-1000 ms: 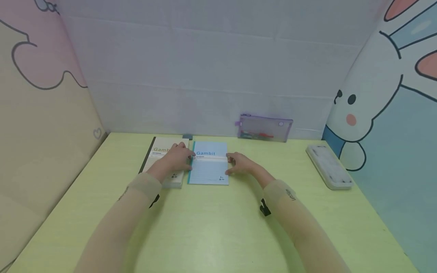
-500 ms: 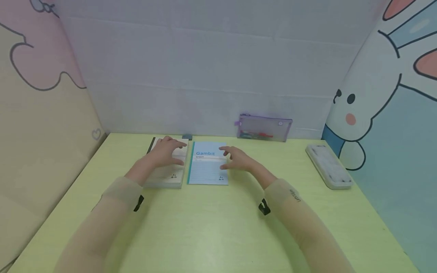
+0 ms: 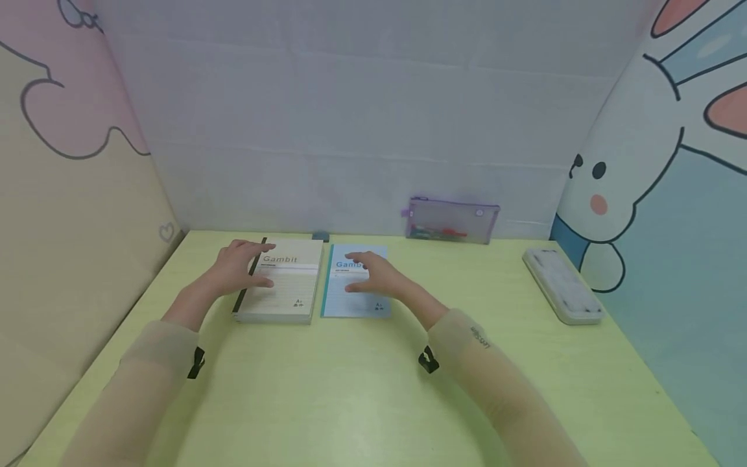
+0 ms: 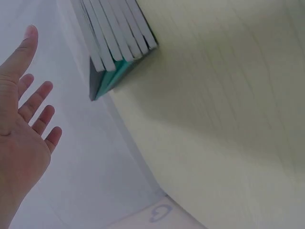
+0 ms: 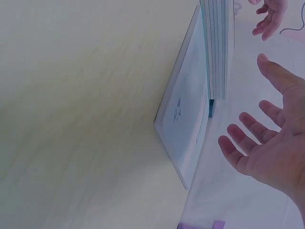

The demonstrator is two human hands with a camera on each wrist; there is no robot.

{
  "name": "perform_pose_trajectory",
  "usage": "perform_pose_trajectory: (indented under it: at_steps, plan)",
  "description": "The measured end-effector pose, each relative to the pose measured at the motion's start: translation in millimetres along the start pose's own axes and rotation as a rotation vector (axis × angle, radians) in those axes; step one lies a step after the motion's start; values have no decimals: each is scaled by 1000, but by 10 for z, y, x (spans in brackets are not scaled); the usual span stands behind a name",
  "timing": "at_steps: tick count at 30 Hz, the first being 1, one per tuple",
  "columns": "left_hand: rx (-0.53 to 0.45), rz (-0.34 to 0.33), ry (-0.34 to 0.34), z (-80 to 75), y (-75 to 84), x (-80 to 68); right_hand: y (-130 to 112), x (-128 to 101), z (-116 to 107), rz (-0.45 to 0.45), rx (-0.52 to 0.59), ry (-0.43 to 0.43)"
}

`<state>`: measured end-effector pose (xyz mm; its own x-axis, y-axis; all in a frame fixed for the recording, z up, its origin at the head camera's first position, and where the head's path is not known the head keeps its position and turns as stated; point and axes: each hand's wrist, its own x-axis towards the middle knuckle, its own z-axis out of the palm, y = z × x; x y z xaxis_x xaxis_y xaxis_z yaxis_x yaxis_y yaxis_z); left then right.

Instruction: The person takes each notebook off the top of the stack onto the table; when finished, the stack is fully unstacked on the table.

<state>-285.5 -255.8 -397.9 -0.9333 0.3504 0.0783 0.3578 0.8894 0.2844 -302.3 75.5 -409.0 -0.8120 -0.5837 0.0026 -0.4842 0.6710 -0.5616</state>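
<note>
A thick stack of cream-topped Gambit notebooks (image 3: 286,292) lies on the table, with a dark spine strip along its left. Right of it, a small gap away, lies a light blue Gambit notebook (image 3: 350,305) with a teal spine. My left hand (image 3: 230,269), fingers and thumb spread, is over the stack's left edge and holds nothing. Over the blue notebook, my right hand (image 3: 379,275) hovers with parted, bare fingers. Several book edges (image 4: 119,33) show in the left wrist view, apart from the left hand (image 4: 24,143). The right wrist view shows space between the right hand (image 5: 281,143) and both piles.
Against the back wall leans a purple mesh pencil pouch (image 3: 452,220) with pens inside. A marbled pale case (image 3: 563,285) lies near the table's right edge. Behind the notebooks sits a small dark grey-blue object (image 3: 320,237). Patterned panels flank the table (image 3: 350,395).
My left hand has let go between the notebooks and moved left across the stack to its far side. The right hand has left the blue notebook's right edge and shifted left above it.
</note>
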Motion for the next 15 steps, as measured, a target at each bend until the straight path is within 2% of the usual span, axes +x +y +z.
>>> perform_pose_trajectory:
  at_steps: [7, 15]
  plan:
    - [-59, -82, -19, 76, -256, -103, -223, 125, 279, 18, -6, -26]
    - [-171, -151, -62, 136, -400, -207, -483, 184, 584, 26, 9, -53]
